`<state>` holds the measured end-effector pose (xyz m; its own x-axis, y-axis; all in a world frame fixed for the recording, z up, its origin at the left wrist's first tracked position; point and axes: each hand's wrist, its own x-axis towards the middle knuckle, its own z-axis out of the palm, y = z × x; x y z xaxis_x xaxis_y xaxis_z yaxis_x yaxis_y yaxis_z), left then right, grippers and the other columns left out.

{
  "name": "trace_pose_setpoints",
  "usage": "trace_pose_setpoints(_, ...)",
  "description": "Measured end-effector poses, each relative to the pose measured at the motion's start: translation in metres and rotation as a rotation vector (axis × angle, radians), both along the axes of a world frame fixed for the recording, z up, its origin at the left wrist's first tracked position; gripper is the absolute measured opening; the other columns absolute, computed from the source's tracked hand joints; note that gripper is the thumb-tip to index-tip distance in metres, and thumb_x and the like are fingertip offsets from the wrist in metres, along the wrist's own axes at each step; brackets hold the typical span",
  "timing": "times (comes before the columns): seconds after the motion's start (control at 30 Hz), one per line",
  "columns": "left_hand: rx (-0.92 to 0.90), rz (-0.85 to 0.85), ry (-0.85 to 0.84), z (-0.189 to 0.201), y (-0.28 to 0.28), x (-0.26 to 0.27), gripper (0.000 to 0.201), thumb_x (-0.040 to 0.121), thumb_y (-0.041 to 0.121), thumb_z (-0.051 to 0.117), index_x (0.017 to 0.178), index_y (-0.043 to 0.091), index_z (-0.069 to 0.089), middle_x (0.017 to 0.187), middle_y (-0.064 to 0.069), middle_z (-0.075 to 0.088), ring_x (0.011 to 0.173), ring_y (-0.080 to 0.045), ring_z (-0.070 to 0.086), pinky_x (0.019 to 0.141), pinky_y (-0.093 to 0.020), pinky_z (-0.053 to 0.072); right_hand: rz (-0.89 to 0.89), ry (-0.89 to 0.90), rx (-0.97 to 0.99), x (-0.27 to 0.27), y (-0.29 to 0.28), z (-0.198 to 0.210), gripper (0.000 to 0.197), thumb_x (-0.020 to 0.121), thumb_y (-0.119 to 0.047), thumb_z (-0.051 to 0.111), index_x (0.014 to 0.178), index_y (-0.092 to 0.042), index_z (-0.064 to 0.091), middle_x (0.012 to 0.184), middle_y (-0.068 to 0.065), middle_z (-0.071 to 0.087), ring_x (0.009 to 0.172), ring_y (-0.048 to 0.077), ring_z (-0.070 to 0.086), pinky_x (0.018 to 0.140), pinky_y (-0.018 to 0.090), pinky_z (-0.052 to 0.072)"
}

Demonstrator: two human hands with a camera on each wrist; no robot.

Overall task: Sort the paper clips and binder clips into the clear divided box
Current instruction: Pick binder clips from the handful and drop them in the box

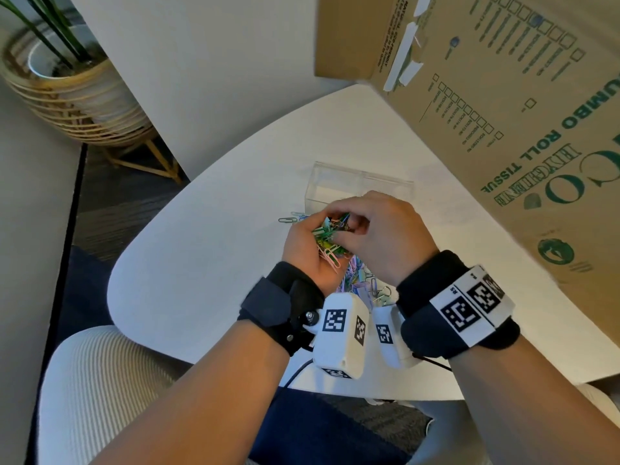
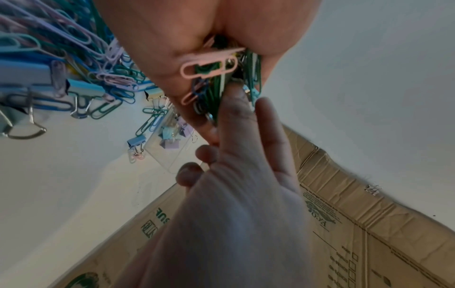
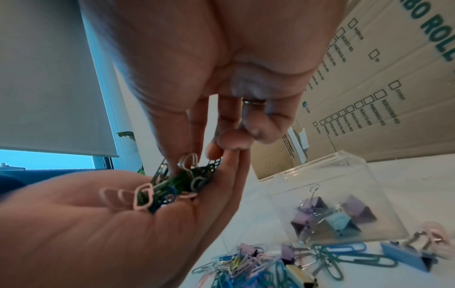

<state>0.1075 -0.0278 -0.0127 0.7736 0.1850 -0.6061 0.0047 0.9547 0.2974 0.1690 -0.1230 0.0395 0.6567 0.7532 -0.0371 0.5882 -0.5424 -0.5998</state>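
Cupping a bunch of coloured wire paper clips (image 1: 330,234) as a tray, the left hand (image 1: 307,250) curls round them while the right hand (image 1: 379,229) pinches into it above the clear divided plastic box (image 1: 360,189), seemingly gathering clips to drop together

Left hand (image 1: 307,245) cupping a bunch of paper clips (image 1: 330,241), right hand (image 1: 382,234) picking at them, clear divided box (image 1: 360,186) just behind, white worktop (image 1: 214,250), cardboard carton (image 1: 523,105) at right.

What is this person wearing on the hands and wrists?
Both forearms are bare, no sleeves. Each wrist has a black padded strap carrying a white camera box with square black-and-white codes. The right strap also has a white band printed with two codes. A ring sits on one right finger. A thin black cable hangs below.
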Motion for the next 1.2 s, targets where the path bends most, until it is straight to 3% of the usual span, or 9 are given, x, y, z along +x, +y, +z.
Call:
trace_pose_setpoints(0.1, -0.025, -0.001, 0.008, 0.001, -0.001, 0.000, 0.028, 0.094, 0.021, 0.041, 0.096, 0.001, 0.059, 0.085, -0.018, 0.061, 0.083, -0.027, 0.062, 0.078, -0.032, 0.053, 0.022, 0.005, -0.022, 0.001, 0.001, -0.003, 0.028, 0.085, -0.031, 0.067, 0.110, -0.042, 0.068, 0.084, -0.013, 0.049, 0.080, 0.008, 0.050, 0.074, 0.028, 0.043)
trace_pose_setpoints(0.27, -0.047, 0.027, -0.040, 0.008, 0.000, 0.002, 0.033, 0.097, 0.023, 0.037, 0.095, -0.002, 0.060, 0.091, -0.020, 0.059, 0.092, -0.028, 0.059, 0.097, -0.034, 0.042, -0.023, 0.014, 0.063, 0.005, -0.001, -0.005, 0.012, 0.080, -0.033, 0.072, 0.092, -0.032, 0.074, 0.086, -0.005, 0.057, 0.081, 0.012, 0.055, 0.077, 0.035, 0.049)
trace_pose_setpoints(0.37, -0.054, 0.051, -0.035, 0.009, 0.003, 0.007, 0.033, 0.096, 0.022, 0.039, 0.108, -0.002, 0.059, 0.100, -0.021, 0.063, 0.091, -0.029, 0.065, 0.082, -0.035, 0.055, -0.078, 0.011, 0.182, 0.009, -0.005, -0.003, 0.005, 0.080, -0.027, 0.074, 0.082, -0.030, 0.071, 0.081, -0.007, 0.059, 0.073, 0.003, 0.054, 0.069, 0.019, 0.045)
trace_pose_setpoints(0.47, -0.083, 0.094, -0.038, 0.009, 0.004, 0.010, 0.030, 0.097, 0.017, 0.041, 0.104, -0.004, 0.061, 0.092, -0.022, 0.068, 0.073, -0.030, 0.070, 0.068, -0.033, 0.059, -0.190, 0.041, 0.277, 0.016, -0.013, -0.001, 0.009, 0.082, -0.024, 0.073, 0.080, -0.029, 0.066, 0.073, -0.010, 0.058, 0.062, -0.003, 0.050, 0.058, 0.008, 0.037)
trace_pose_setpoints(0.67, -0.167, 0.122, -0.056, 0.013, 0.001, 0.009, 0.029, 0.097, 0.014, 0.043, 0.105, -0.008, 0.061, 0.090, -0.029, 0.069, 0.075, -0.040, 0.071, 0.075, -0.045, 0.056, -0.420, 0.052, 0.221, 0.052, -0.025, -0.007, 0.013, 0.089, -0.030, 0.064, 0.081, -0.020, 0.061, 0.060, -0.010, 0.052, 0.053, -0.004, 0.049, 0.050, 0.010, 0.036)
trace_pose_setpoints(0.77, -0.161, 0.115, -0.035, 0.013, 0.000, 0.008, 0.029, 0.097, 0.013, 0.045, 0.106, -0.008, 0.062, 0.092, -0.027, 0.069, 0.077, -0.038, 0.071, 0.076, -0.044, 0.056, -0.468, 0.048, 0.085, 0.072, -0.025, -0.012, 0.015, 0.087, -0.035, 0.065, 0.083, -0.020, 0.063, 0.060, -0.009, 0.055, 0.057, 0.005, 0.052, 0.056, 0.023, 0.040)
trace_pose_setpoints(0.9, -0.161, 0.133, -0.019, 0.013, 0.001, 0.009, 0.029, 0.096, 0.013, 0.045, 0.105, -0.008, 0.062, 0.093, -0.027, 0.069, 0.079, -0.039, 0.070, 0.077, -0.046, 0.056, -0.367, 0.098, -0.242, 0.076, -0.025, -0.012, 0.031, 0.083, -0.049, 0.066, 0.106, -0.028, 0.060, 0.089, -0.005, 0.064, 0.069, 0.008, 0.057, 0.070, 0.028, 0.042)
trace_pose_setpoints(1.07, -0.126, 0.125, -0.024, 0.013, 0.005, 0.010, 0.031, 0.098, 0.017, 0.043, 0.101, -0.005, 0.064, 0.092, -0.024, 0.070, 0.079, -0.037, 0.070, 0.080, -0.044, 0.054, -0.210, 0.217, 0.137, 0.044, -0.022, 0.000, 0.002, 0.084, -0.028, 0.070, 0.085, -0.028, 0.071, 0.068, -0.006, 0.065, 0.061, 0.008, 0.055, 0.061, 0.026, 0.046)
trace_pose_setpoints(1.2, -0.035, 0.072, -0.025, 0.012, 0.004, 0.010, 0.033, 0.098, 0.020, 0.040, 0.107, -0.001, 0.064, 0.098, -0.019, 0.071, 0.093, -0.031, 0.068, 0.080, -0.035, 0.054, -0.170, 0.304, 0.195, 0.026, -0.017, -0.002, 0.007, 0.082, -0.026, 0.073, 0.076, -0.023, 0.074, 0.065, -0.003, 0.070, 0.058, 0.011, 0.059, 0.063, 0.030, 0.050)
